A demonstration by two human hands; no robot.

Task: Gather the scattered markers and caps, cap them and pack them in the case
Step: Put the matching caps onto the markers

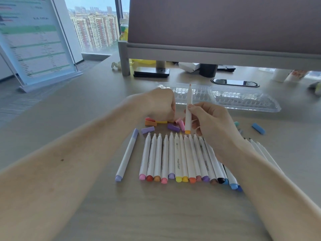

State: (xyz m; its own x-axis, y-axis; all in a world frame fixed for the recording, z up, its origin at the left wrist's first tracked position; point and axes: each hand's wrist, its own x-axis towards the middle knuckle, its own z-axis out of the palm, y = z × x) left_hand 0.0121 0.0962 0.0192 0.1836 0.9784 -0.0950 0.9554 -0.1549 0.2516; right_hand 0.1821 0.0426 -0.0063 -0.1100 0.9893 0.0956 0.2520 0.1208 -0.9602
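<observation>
My right hand (210,119) holds an uncapped white marker with an orange end (188,108) upright, tip pointing up. My left hand (160,104) is curled, knuckles up, over a cluster of loose caps (162,124) in orange, yellow, pink and purple; what its fingers hold is hidden. Several uncapped white markers (178,157) lie side by side in a row on the desk, coloured ends toward me. One capped lilac marker (127,156) lies apart at the row's left. The clear plastic case (243,100) lies open behind the hands.
A blue cap (258,128) and a teal cap (236,124) lie at the right. A grey desk divider (217,54) stands behind the case, with a phone (152,72) and a cable slot (235,82) near it. A sign stand (34,40) is far left.
</observation>
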